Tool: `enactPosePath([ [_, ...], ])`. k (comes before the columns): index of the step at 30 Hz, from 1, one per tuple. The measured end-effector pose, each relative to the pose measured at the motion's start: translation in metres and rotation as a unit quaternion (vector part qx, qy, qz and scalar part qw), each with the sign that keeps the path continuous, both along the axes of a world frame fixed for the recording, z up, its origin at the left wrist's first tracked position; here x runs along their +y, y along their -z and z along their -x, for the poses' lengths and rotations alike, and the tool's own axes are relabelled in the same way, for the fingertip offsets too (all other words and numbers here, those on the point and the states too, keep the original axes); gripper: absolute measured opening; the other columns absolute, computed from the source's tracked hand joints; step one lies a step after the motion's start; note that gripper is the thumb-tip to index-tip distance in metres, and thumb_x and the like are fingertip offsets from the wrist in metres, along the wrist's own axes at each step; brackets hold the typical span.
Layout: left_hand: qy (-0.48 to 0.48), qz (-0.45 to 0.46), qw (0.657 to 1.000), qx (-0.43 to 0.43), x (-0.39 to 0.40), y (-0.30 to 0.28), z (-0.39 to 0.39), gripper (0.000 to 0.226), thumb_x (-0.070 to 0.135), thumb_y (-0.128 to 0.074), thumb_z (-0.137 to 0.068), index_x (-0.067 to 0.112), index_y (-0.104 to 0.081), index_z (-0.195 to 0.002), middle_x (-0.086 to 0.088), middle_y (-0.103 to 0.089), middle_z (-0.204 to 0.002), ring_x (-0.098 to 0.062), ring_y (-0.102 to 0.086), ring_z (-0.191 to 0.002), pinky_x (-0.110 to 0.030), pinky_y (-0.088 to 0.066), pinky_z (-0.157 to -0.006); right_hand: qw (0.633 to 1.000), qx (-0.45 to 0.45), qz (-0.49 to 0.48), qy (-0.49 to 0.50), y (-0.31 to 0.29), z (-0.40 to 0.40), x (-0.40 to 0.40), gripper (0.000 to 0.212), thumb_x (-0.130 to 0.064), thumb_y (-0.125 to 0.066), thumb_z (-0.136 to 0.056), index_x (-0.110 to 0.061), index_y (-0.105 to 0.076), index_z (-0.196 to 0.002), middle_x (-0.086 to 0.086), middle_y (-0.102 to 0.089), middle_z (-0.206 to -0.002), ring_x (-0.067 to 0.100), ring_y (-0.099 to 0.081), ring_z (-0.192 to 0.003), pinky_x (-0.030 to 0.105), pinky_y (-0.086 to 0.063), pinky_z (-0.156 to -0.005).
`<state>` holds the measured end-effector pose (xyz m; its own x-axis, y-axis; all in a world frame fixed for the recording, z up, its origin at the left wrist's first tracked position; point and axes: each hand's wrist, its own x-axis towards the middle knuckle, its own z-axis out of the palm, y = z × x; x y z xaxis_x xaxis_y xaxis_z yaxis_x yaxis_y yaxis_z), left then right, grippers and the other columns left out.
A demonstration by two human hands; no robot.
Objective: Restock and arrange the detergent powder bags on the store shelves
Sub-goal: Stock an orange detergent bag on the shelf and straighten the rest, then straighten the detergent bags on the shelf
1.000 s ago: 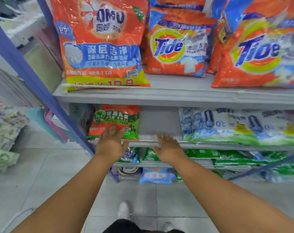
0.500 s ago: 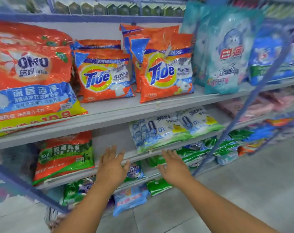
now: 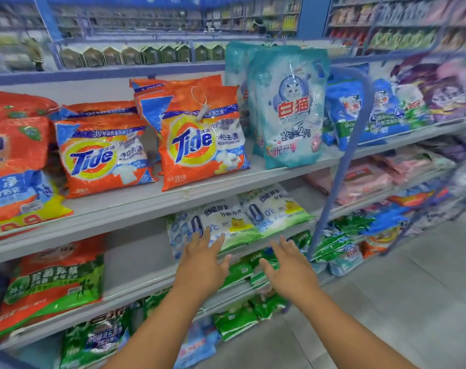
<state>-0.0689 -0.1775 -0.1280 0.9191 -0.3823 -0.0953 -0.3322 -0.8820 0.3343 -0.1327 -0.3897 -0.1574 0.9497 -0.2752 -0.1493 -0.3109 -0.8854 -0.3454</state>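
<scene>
Both hands out in front of the shelves, palms down, fingers spread & straight, holding nothing; left hand (image 3: 200, 265) hovers over the front edge of the white 0°C bags (image 3: 226, 222) lying flat on the middle shelf (image 3: 136, 283), fingertips overlapping the left bag, contact can't be told; right hand (image 3: 287, 270) just beside it, over green bags (image 3: 242, 272) on the shelf below. Upper shelf (image 3: 146, 206): small Tide bag (image 3: 104, 155) upright, larger Tide bag (image 3: 202, 139) to its right leaning back, then tall pale-blue cat bag (image 3: 293, 107) standing; orange OMO-type bag (image 3: 13, 166) at far left. Mid shelf left: orange & green bag (image 3: 53, 283) lying tilted; gap betw. it and the 0°C bags. Blue frame pole (image 3: 341, 166) crosses in front at right; pink packs (image 3: 365, 179) behind it, blurred.
</scene>
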Motion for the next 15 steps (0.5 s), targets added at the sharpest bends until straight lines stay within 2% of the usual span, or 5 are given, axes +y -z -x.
enactPosePath([
  [4,0.032,0.010,0.999,-0.017,-0.106,-0.011,0.000,0.062,0.057,-0.035,-0.103,0.038,-0.020,-0.159,0.000,-0.006,-0.170,-0.024,-0.001,-0.157,-0.045,-0.009,-0.127,0.999,-0.036,-0.014,0.022,-0.014,0.008,-0.096,0.072,-0.064,-0.035,-0.100,-0.030,-0.019,-0.161,-0.001,-0.010,-0.170,0.021,-0.006,-0.157,0.045,-0.020,-0.125],
  [11,0.097,0.023,0.994,-0.037,-0.299,-0.023,0.004,0.061,0.053,-0.039,-0.103,0.032,-0.026,-0.159,-0.004,-0.013,-0.170,-0.025,-0.009,-0.156,-0.040,-0.014,-0.126,0.992,-0.046,-0.030,0.111,-0.030,0.039,-0.286,0.072,-0.060,-0.043,-0.099,-0.028,-0.022,-0.161,0.000,-0.011,-0.170,0.021,-0.008,-0.157,0.042,-0.019,-0.126],
  [15,0.135,0.022,0.991,-0.017,-0.384,-0.021,0.003,0.062,0.056,-0.039,-0.103,0.033,-0.026,-0.159,-0.001,-0.008,-0.170,-0.023,-0.006,-0.157,-0.042,-0.014,-0.126,0.985,-0.050,-0.034,0.161,-0.027,0.044,-0.369,0.073,-0.060,-0.045,-0.098,-0.026,-0.025,-0.160,0.003,-0.013,-0.170,0.024,-0.010,-0.157,0.040,-0.017,-0.126],
])
